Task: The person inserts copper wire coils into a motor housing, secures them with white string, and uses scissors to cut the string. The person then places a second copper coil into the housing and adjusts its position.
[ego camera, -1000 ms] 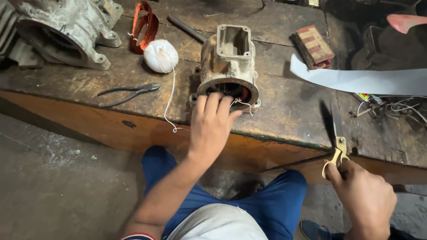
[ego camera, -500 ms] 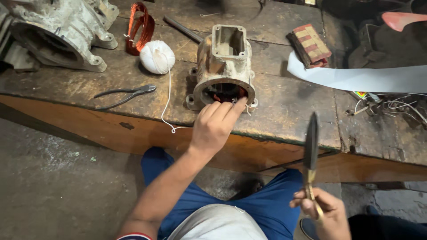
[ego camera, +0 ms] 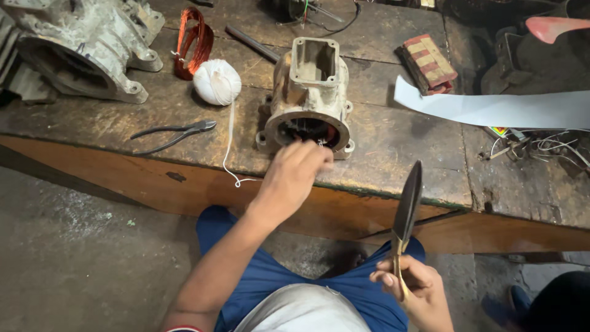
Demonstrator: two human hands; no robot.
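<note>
A pale metal motor housing (ego camera: 311, 86) lies on the worn wooden workbench (ego camera: 393, 147), its round opening facing me with windings and thin wires inside. My left hand (ego camera: 295, 175) is at that opening, fingers pinched together at the wires by its lower rim. My right hand (ego camera: 415, 289) is low over my lap and holds scissors (ego camera: 405, 212) with brass handles, the dark blades pointing up and closed. A white ball of string (ego camera: 217, 82) sits left of the housing, and its loose end (ego camera: 228, 154) trails over the bench edge.
Black pliers (ego camera: 175, 134) lie on the bench at the left. A larger grey motor casing (ego camera: 80, 49) and a copper wire coil (ego camera: 192, 40) are at the back left. A striped block (ego camera: 428, 63), a white paper strip (ego camera: 491, 110) and tangled wires (ego camera: 541, 147) are at the right.
My right hand has drawn the scissors back from the bench edge toward my lap and turned the blades upright. My left hand stayed at the housing opening, fingers now pinched closer.
</note>
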